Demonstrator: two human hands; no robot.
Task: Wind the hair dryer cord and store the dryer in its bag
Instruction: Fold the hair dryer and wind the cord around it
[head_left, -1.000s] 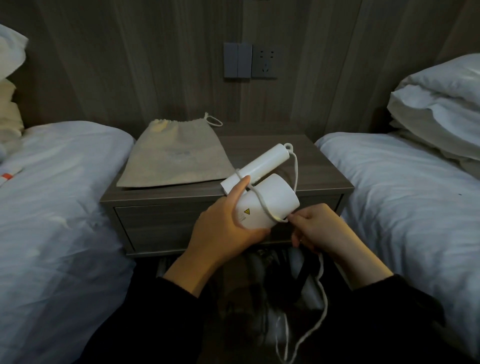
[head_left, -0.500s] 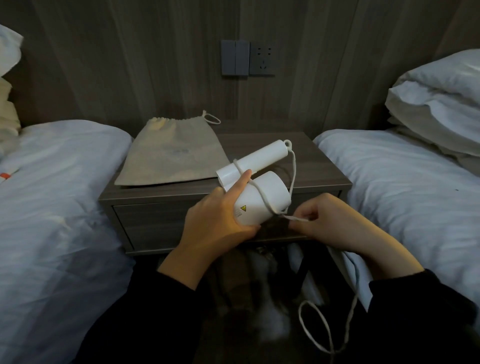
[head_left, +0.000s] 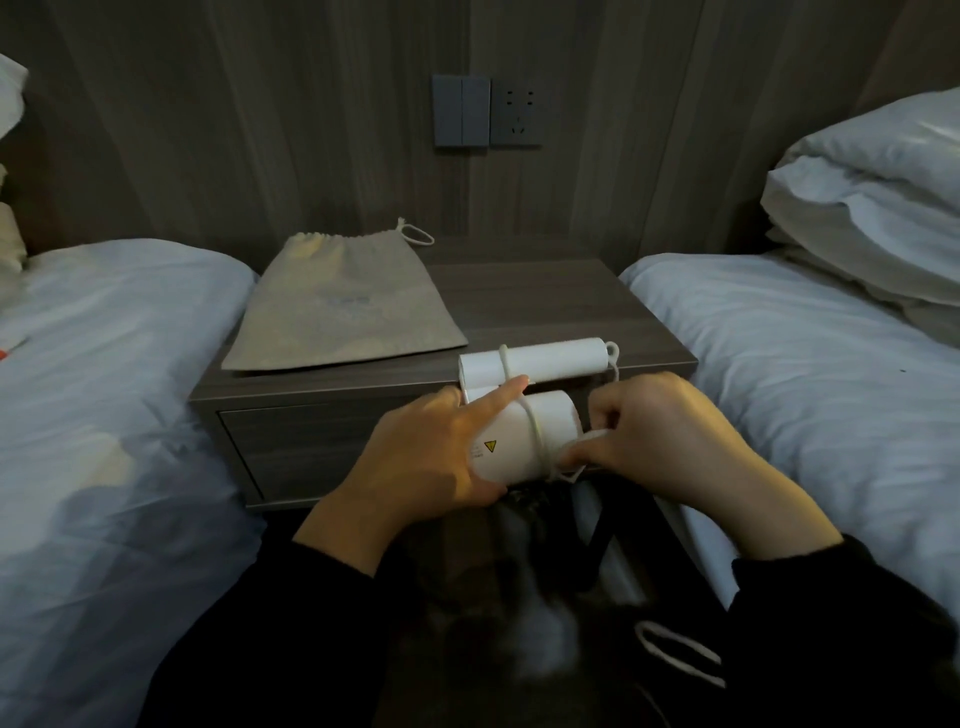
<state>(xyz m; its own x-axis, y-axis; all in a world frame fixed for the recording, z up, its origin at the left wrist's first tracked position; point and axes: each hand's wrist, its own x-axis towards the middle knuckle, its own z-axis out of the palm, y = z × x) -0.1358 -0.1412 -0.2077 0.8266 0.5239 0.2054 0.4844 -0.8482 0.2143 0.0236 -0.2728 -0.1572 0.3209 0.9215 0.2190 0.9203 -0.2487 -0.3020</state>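
A white folded hair dryer (head_left: 524, 410) is held in front of the nightstand, its handle lying level above the barrel. My left hand (head_left: 431, 457) grips the barrel, with the forefinger stretched across it. The white cord (head_left: 532, 426) runs once around handle and barrel. My right hand (head_left: 654, 436) pinches the cord at the barrel's right end. A loose loop of the cord (head_left: 675, 654) hangs low by my right sleeve. The beige drawstring bag (head_left: 343, 306) lies flat on the nightstand's left half, apart from both hands.
The dark wooden nightstand (head_left: 545, 306) stands between two beds with white sheets, the left bed (head_left: 104, 389) and the right bed (head_left: 805, 353). Pillows (head_left: 872, 208) are stacked at the right. A switch and socket (head_left: 488, 111) sit on the wall panel behind.
The dryer has turned so its handle lies level. My right hand has come up and left against the barrel's end with the cord. The hanging loop has shifted to the right.
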